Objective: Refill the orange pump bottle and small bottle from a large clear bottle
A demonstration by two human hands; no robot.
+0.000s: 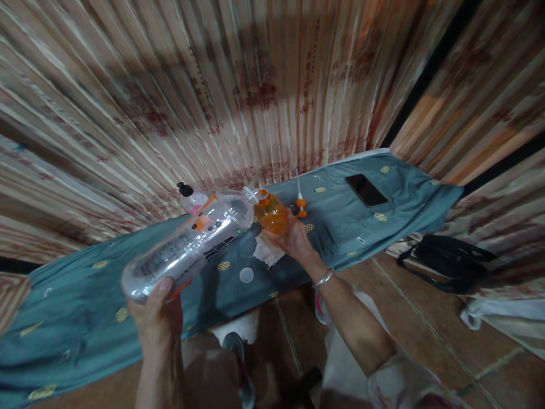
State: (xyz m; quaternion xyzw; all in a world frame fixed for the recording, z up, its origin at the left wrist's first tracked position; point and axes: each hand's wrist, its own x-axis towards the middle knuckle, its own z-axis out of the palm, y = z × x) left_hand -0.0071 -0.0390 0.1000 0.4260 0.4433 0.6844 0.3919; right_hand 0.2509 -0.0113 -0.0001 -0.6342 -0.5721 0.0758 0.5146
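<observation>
**Crowded middle, open ends**

Bottles are crowding the desk's (pixel 85 318) middle: the big clear bottle (pixel 187 244) is lying tilted across it, meeting the orange bottle (pixel 270 213). A pump bottle (pixel 190 197) is blocking the far edge. A phone (pixel 366 190) is occupying the right end. The left end is lying open.

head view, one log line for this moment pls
left hand: holds clear bottle tilted | right hand: holds orange bottle | mouths: meeting | white cap: on cloth

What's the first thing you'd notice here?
A big clear plastic bottle, tipped on its side in the left hand, its mouth meeting a small orange bottle that the right hand holds above the blue-green cloth. A dark phone lies on that cloth further right.
</observation>
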